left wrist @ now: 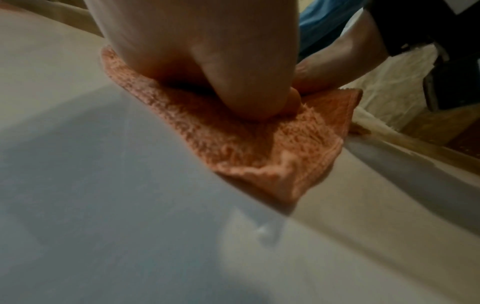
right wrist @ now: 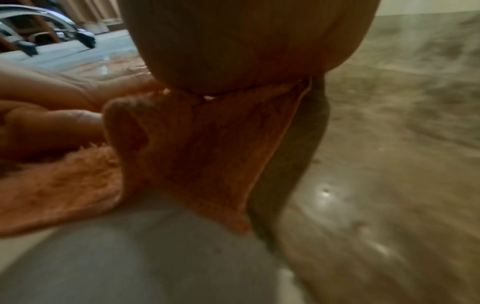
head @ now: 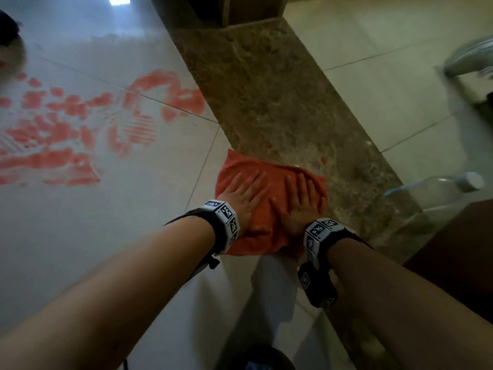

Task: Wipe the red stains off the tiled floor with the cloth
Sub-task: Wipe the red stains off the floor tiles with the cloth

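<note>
Both hands flat on the orange cloth (head: 269,209), side by side. Left hand (head: 244,194) on the cloth's left half, fingers straight and spread, gripping nothing, only pressing down. Right hand (head: 301,201) on the right half, fingers likewise extended and flat, thumb near the left hand. Cloth spread across the seam between the pale tiled floor (head: 106,236) and the brown speckled stone strip (head: 266,89). Red stains (head: 80,124) smeared over the tiles well to the left of the cloth; two small red spots (head: 323,160) on the stone just beyond its far edge. Clear plastic bottle (head: 440,193) lying to the right.
</note>
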